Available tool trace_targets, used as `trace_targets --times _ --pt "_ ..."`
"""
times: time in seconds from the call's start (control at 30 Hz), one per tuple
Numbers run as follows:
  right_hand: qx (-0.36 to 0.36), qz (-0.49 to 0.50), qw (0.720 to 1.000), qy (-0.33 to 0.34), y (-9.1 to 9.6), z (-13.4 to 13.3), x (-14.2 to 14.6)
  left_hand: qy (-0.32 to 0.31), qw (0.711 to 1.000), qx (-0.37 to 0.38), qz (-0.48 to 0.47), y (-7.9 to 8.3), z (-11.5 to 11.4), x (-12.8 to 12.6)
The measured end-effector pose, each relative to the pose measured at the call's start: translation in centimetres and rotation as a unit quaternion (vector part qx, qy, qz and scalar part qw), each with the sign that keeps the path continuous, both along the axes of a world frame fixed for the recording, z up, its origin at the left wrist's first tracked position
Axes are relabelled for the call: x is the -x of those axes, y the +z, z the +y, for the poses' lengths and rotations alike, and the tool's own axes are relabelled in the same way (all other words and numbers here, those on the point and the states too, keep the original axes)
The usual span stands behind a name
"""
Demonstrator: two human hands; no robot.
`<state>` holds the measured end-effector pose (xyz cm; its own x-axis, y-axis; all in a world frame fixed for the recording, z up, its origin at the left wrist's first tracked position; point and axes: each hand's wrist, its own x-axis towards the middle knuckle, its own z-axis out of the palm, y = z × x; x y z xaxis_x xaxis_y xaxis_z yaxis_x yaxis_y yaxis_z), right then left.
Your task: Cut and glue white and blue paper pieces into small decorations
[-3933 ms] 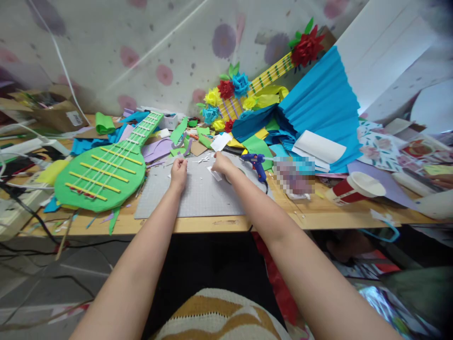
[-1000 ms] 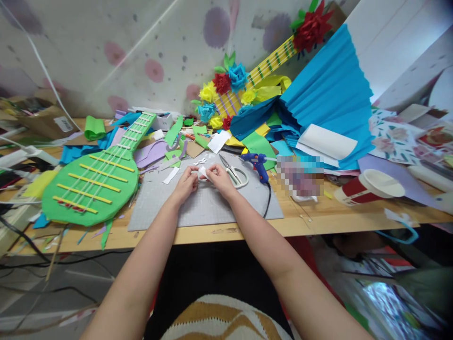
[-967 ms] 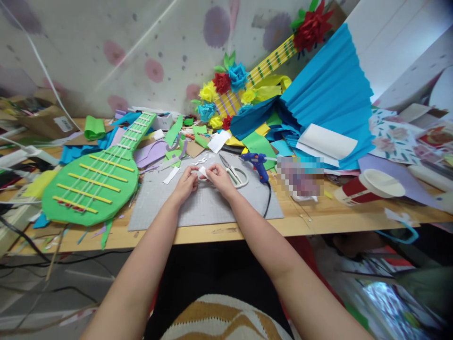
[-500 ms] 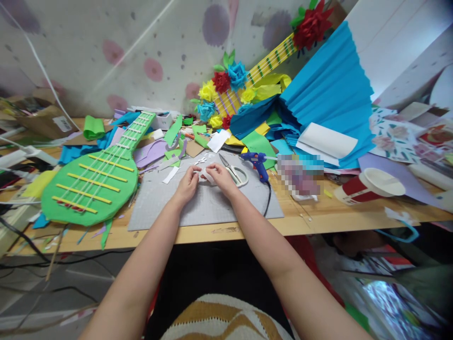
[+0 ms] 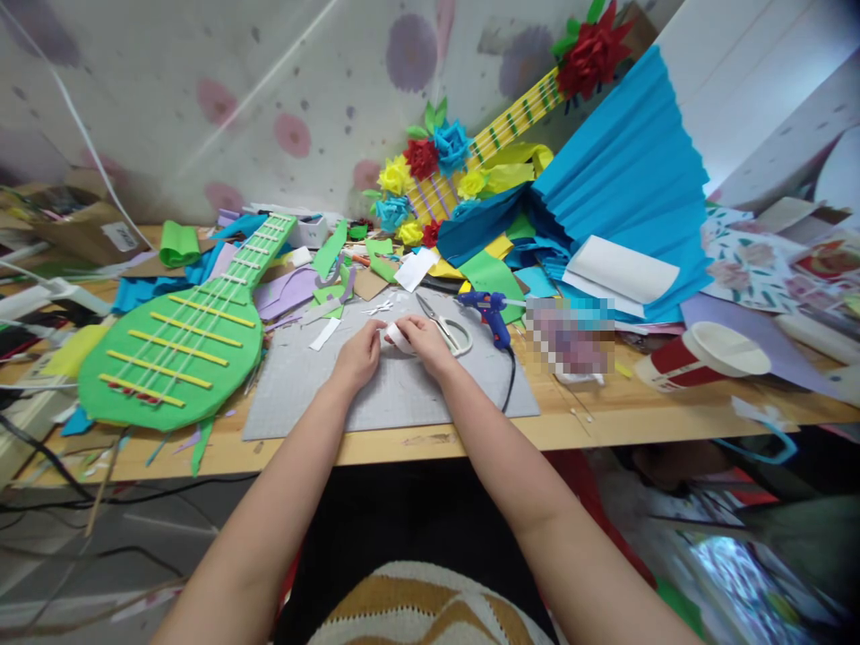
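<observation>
Right grip (image 5: pixel 421 341) holds white strip (image 5: pixel 399 339) — partly hidden, touch by left grip (image 5: pixel 361 353) unclear.

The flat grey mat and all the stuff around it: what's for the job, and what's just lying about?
Probably for the job:
- small white paper piece in the bare right hand
- flat grey mat underneath
- metal scissors with pale handles, close by

Probably just lying about:
- red-and-white paper cup
- pleated blue paper sheet
</observation>
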<state>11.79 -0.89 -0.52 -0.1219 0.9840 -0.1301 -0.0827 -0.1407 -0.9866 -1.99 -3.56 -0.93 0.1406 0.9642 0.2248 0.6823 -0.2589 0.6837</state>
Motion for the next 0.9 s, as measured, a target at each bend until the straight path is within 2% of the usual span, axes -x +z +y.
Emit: trace_targets --times 0.33,0.47,0.7,0.9 --pt "0.024 0.007 1.000 0.002 0.09 -0.10 -0.06 0.006 0.997 -0.046 0.054 -0.05 -0.07 0.00" --pt "0.013 -0.002 1.000 -0.017 -0.31 0.15 0.03 0.008 0.996 -0.048 0.077 -0.04 -0.08 0.02" --pt "-0.020 -0.033 0.998 -0.045 -0.59 0.74 0.09 -0.040 0.986 -0.087 0.138 0.32 -0.36 -0.19" --pt "-0.003 -0.030 0.999 -0.043 -0.22 0.73 0.16 -0.040 0.975 -0.094 0.198 0.65 -0.56 -0.35"
